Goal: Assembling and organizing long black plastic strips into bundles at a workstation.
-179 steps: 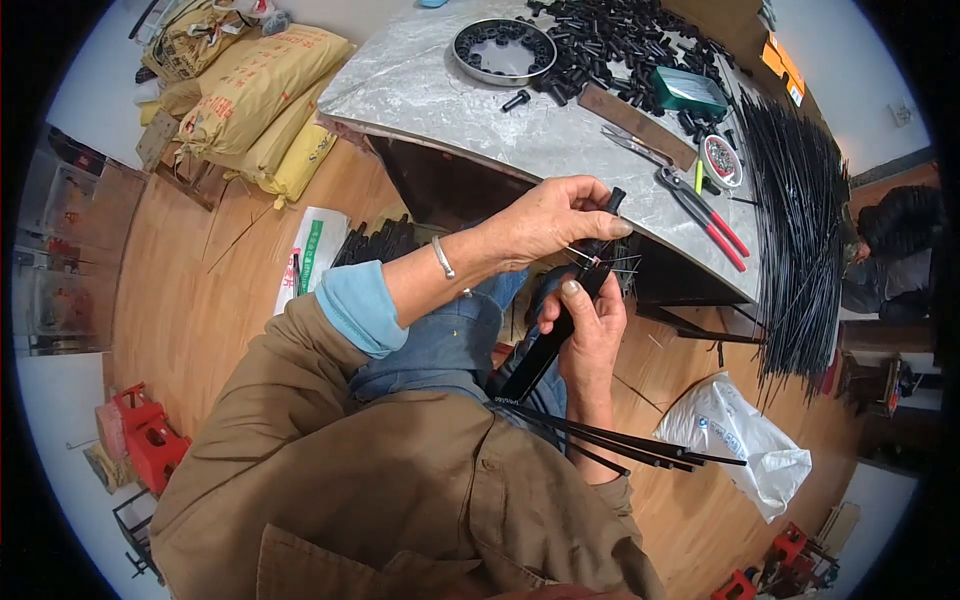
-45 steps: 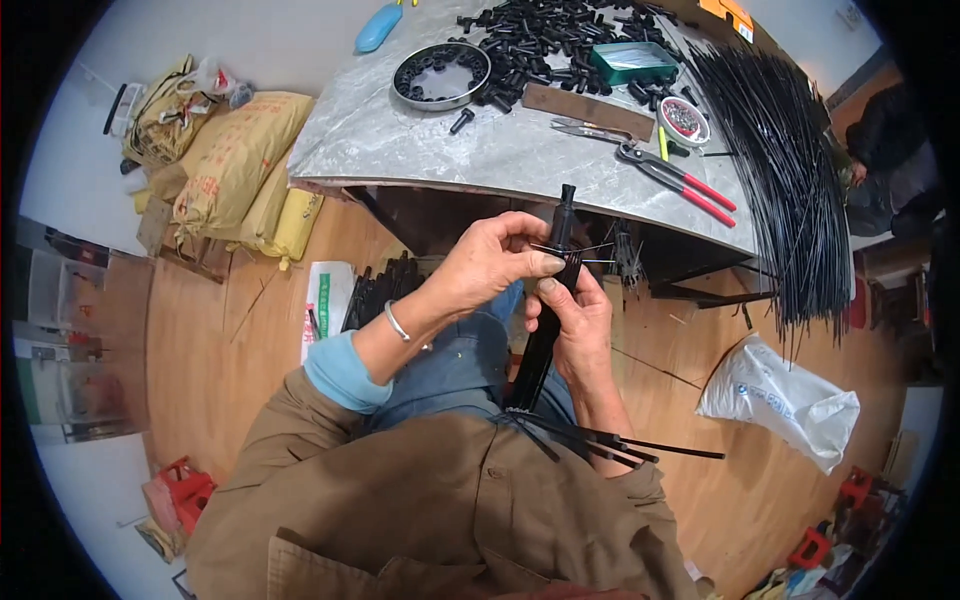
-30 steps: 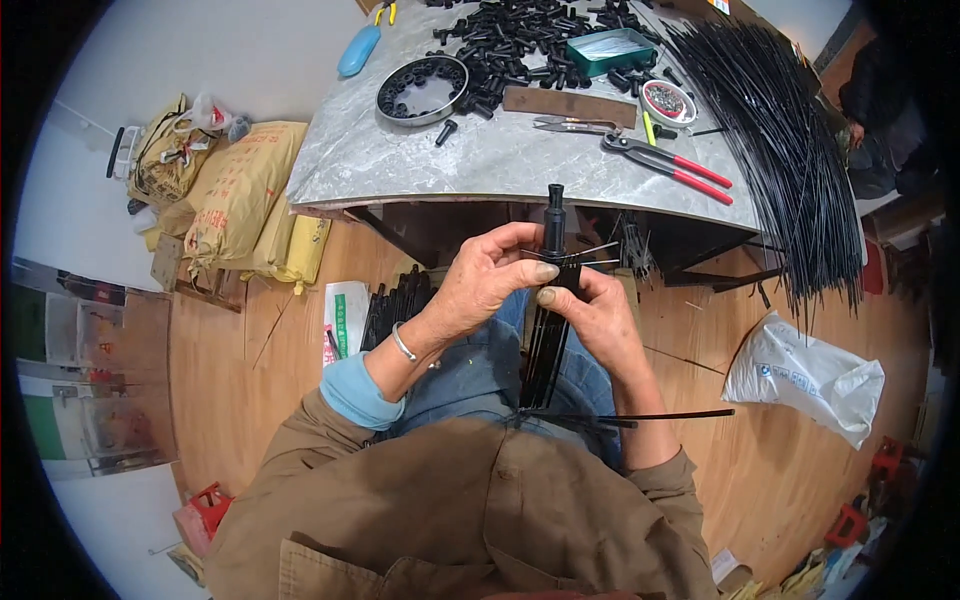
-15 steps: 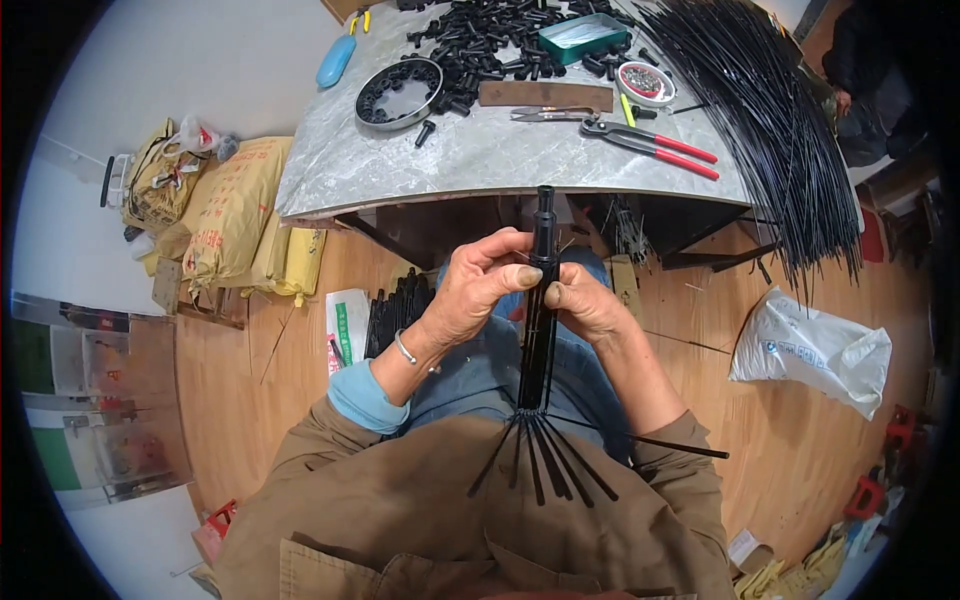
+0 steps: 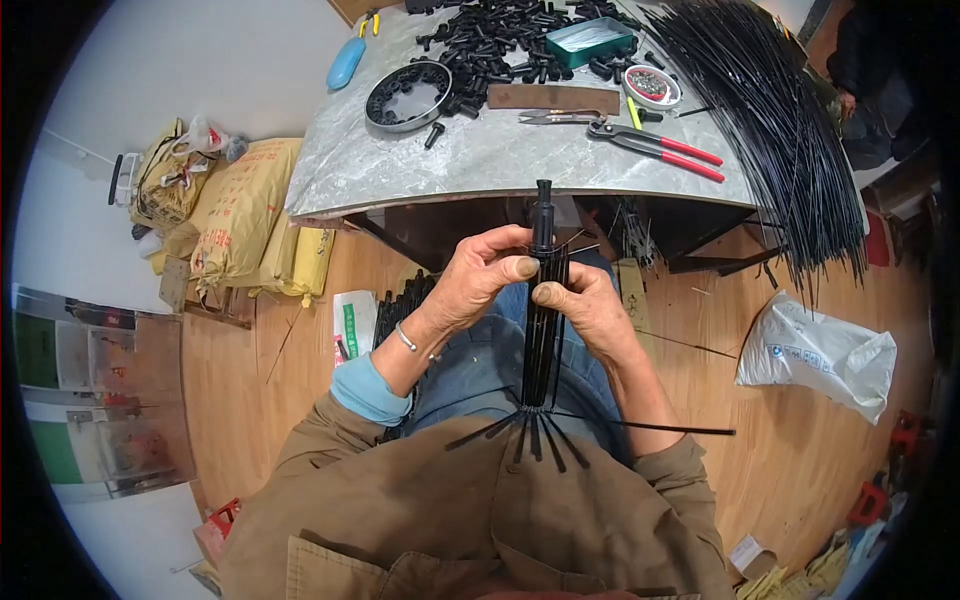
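My left hand [image 5: 480, 285] is closed round the upper part of a black umbrella frame [image 5: 538, 350], its thumb pressed just below the collar. From the other side my right hand [image 5: 590, 310] grips the same bundle of thin ribs, thumb a little lower. The frame stands upright in the view, its narrow black plastic end pointing at the table. Toward my lap, several short ribs fan out from a ring, and one longer rib sticks out to the right over my forearm. The fingertips behind the bundle are hidden.
On the grey table [image 5: 400, 180] are a heap of black plastic parts [image 5: 490, 45], a round tray [image 5: 408, 97], red-handled pincers [image 5: 665, 152], scissors [image 5: 560, 117] and a dish of small metal pieces [image 5: 652, 87]. Long black rods [image 5: 775, 130] overhang its right. A white sack [image 5: 815, 355] lies on the floor.
The fanned ribs at the lower end have swung wider and up, away from my chest. My right fingers have shifted slightly on the bundle; my left hand keeps its hold.
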`<state>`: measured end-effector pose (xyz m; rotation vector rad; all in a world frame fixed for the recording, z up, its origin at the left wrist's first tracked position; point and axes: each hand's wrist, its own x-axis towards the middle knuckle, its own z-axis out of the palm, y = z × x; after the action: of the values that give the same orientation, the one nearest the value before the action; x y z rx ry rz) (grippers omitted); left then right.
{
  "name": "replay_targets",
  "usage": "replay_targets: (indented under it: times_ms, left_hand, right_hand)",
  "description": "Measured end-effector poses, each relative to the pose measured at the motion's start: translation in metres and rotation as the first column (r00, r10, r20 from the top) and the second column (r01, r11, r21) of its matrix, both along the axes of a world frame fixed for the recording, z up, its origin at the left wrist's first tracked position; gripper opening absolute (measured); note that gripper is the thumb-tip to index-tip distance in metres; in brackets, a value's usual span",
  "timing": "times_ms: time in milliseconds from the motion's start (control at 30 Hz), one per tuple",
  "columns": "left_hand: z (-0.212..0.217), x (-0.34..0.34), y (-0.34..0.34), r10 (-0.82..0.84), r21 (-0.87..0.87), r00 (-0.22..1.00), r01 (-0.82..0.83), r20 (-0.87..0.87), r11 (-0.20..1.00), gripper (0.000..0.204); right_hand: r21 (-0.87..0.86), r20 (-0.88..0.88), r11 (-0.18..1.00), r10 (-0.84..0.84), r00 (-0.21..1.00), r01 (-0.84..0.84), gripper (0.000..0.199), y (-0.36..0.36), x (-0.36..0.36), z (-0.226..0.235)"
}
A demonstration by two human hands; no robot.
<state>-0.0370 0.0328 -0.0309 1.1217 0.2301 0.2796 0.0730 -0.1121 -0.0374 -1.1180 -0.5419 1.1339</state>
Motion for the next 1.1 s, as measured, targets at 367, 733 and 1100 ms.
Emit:
replay_targets:
  times_ms: [367, 733, 1100]
  left_hand:
    - [0.005, -0.001, -0.002, 0.015, -0.065, 0.999, -0.017, -0.033, 0.998, 0.032]
    - [0.011, 0.000, -0.011, -0.049, 0.121, 0.995, 0.039, 0.085, 0.992, 0.036]
    - [0.015, 0.002, 0.018, -0.155, 0.295, 0.985, 0.124, 0.082, 0.947, 0.037]
  right_hand:
    - [-0.147, 0.249, 0.989, 0.068, 0.966, -0.032, 0.018, -0.003, 0.006, 0.016]
    - [0.163, -0.196, 0.933, 0.348, 0.917, -0.319, 0.050, 0.005, 0.022, -0.038]
    - [0.264, -0.383, 0.964, 0.145, 0.912, -0.043, 0.042, 0.009, -0.008, 0.005]
